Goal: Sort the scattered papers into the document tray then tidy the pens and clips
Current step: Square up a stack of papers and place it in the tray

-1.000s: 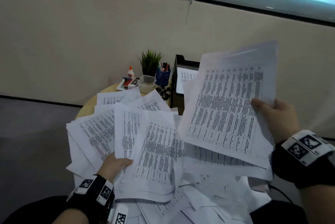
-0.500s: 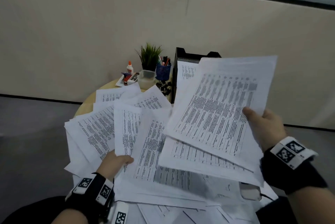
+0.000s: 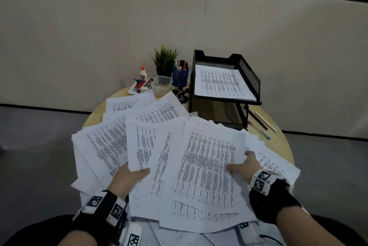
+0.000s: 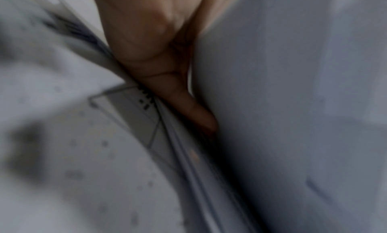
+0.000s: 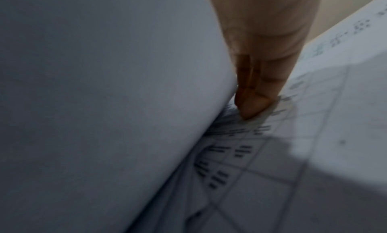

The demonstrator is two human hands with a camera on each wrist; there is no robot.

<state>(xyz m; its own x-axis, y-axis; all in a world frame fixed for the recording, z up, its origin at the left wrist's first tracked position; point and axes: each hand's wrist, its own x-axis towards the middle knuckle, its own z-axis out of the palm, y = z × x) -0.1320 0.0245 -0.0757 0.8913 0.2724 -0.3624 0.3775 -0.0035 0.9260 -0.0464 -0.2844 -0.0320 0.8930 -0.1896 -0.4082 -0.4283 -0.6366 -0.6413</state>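
- Our left hand (image 3: 127,178) sits at the near-left of the heap, thumb curled over the lower edge of a fanned sheaf (image 3: 119,146) of printed papers — a closed grip on that bundle, with the fingers hidden beneath.
- In the middle, the scattered papers (image 3: 159,114) cover most of the round surface (image 3: 282,146), their long edges running roughly away from us.
- Our right hand (image 3: 246,167) pinches the right edge of the top sheet (image 3: 205,166), thumb on top and fingers underneath; the right wrist view shows them tucked under that sheet.
- The document tray (image 3: 249,74) lies ahead and slightly right of that grip, its open front towards us, with one printed page in the upper tier. We judge the right hand the nearer one.
- At far left of the tray stand a glue bottle (image 3: 143,73), a potted plant (image 3: 165,60), a pen cup (image 3: 180,77) and binder clips (image 3: 182,94) — all clear of the route.
- Loose pens (image 3: 260,121) lie just right of the tray.
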